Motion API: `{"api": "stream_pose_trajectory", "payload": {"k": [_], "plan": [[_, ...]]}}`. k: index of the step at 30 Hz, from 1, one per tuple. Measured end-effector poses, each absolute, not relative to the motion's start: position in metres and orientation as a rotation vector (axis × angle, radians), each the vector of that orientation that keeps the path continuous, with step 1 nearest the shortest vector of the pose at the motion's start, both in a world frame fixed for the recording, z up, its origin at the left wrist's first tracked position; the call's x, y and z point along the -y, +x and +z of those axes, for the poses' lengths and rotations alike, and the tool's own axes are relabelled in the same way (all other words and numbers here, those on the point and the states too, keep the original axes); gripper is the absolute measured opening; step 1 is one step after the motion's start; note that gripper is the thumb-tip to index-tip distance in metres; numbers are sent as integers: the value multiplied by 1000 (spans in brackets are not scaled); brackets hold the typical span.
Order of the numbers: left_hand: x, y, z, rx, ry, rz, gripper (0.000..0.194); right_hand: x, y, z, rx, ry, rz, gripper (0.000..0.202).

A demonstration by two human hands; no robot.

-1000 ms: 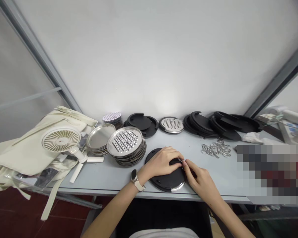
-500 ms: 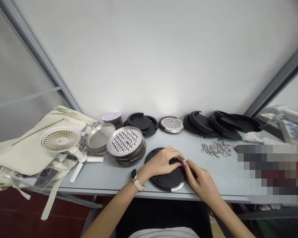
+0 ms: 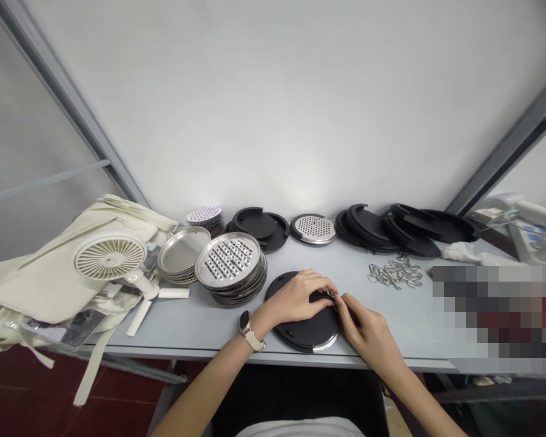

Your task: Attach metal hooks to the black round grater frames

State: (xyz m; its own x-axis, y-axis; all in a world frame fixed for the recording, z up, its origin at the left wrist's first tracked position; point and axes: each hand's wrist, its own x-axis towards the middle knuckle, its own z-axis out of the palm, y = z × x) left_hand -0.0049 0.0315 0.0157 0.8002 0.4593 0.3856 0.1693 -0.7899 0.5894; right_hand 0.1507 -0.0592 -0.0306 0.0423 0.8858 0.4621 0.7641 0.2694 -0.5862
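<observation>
A round black disc (image 3: 316,331) with a strip of shiny metal rim lies flat near the table's front edge. My left hand (image 3: 303,297), with a watch on the wrist, rests across it, thumb and fingers curled toward the disc's right side. There my right hand (image 3: 364,325) meets it, thumb and forefinger pinching a small metal wire loop (image 3: 335,305) at the rim. Fingers cover most of the loop, so whether it passes through the disc cannot be seen. Behind the right hand lies a pile of similar wire loops (image 3: 395,273).
Stacked metal grater discs (image 3: 230,261) and plain metal discs (image 3: 184,250) stand left of the black disc. Black round holders (image 3: 368,227) and one fitted grater (image 3: 313,228) line the wall. A white fan (image 3: 111,258) and a cream bag (image 3: 40,276) occupy the left end.
Almost nothing differs. Both hands stay at the disc's right rim, and the view has shifted very slightly.
</observation>
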Motion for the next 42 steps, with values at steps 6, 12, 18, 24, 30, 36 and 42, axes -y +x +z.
{"api": "stream_pose_trajectory", "payload": {"k": [6,12,18,24,30,36,42], "plan": [[-30,-4,17,-421,2468,707,14,60,153,-35,1690,-1526,116,25],[-29,-6,18,-515,2536,732,16,54,154,-36,1771,-1572,192,23],[-31,-5,15,-517,2571,727,13,54,154,-35,1796,-1598,289,24],[-30,-5,15,-517,2580,756,14,54,154,-36,1792,-1574,319,24],[-30,-5,15,-521,2576,757,11,55,154,-36,1783,-1553,306,24],[-30,-6,15,-496,2551,744,11,56,154,-36,1771,-1555,311,24],[-31,-5,14,-490,2539,742,10,55,155,-37,1777,-1551,320,23]]}}
